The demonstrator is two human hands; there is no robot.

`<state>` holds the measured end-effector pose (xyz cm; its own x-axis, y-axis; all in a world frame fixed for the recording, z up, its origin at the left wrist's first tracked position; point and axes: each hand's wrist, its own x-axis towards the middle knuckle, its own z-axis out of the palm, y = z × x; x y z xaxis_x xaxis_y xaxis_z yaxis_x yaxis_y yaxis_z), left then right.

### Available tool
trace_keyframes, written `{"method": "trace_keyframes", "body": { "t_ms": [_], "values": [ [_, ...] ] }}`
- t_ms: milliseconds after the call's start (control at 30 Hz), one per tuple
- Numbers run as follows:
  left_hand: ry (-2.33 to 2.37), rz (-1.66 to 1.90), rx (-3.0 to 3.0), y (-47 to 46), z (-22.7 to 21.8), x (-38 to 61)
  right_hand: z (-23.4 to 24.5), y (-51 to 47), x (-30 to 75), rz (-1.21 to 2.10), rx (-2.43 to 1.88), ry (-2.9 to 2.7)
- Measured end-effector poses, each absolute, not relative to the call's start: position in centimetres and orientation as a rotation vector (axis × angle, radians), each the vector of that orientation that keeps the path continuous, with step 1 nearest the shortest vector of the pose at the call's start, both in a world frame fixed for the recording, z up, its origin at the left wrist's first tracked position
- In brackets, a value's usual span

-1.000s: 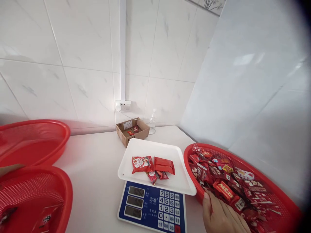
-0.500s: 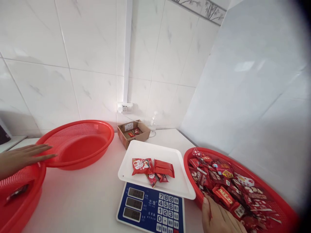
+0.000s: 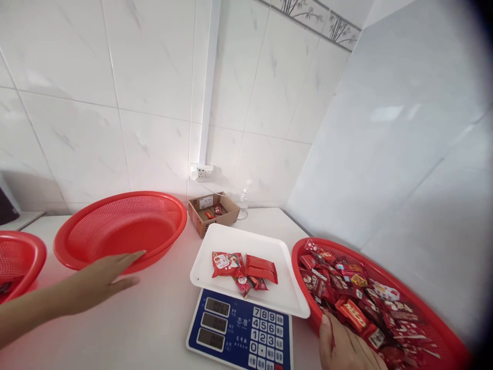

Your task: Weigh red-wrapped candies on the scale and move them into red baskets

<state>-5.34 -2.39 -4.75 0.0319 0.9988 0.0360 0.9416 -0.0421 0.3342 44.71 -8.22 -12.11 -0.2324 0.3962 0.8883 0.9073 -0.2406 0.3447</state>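
Observation:
My left hand (image 3: 100, 281) lies flat and open on the white counter, fingertips against the front rim of an empty red mesh basket (image 3: 123, 226). My right hand (image 3: 344, 347) rests on the near rim of a red basket full of red candy packets (image 3: 370, 303), thumb on the rim, its fingers mostly out of frame. Between them stands a blue digital scale (image 3: 241, 331) with a white tray (image 3: 250, 267) holding several red candy packets (image 3: 242, 267).
A second red basket (image 3: 17, 259) sits at the far left. A small cardboard box (image 3: 213, 211) and a clear plastic bottle (image 3: 242, 198) stand at the back by a wall socket (image 3: 201, 172). Tiled walls close the corner behind and to the right.
My left hand has moved right and forward, from the left basket's rim to the counter in front of the empty basket. The view has swung left. My right hand has stayed on its basket.

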Motion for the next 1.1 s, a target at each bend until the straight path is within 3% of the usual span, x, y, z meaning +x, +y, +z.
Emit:
{"method": "trace_keyframes", "body": {
  "t_ms": [267,700,1100],
  "values": [
    [1.678,0.158,2.166,-2.8,-3.7,1.5,-12.3,-8.3,44.7,-1.458,-1.590,-1.545],
    [1.233,0.148,2.556,2.8,-3.8,15.1,-13.0,-8.3,44.8,-1.399,-1.669,-1.520],
    [1.683,0.440,2.533,2.8,0.5,7.1,-12.7,-8.4,44.5,-1.387,-1.631,-1.514]
  ]
}}
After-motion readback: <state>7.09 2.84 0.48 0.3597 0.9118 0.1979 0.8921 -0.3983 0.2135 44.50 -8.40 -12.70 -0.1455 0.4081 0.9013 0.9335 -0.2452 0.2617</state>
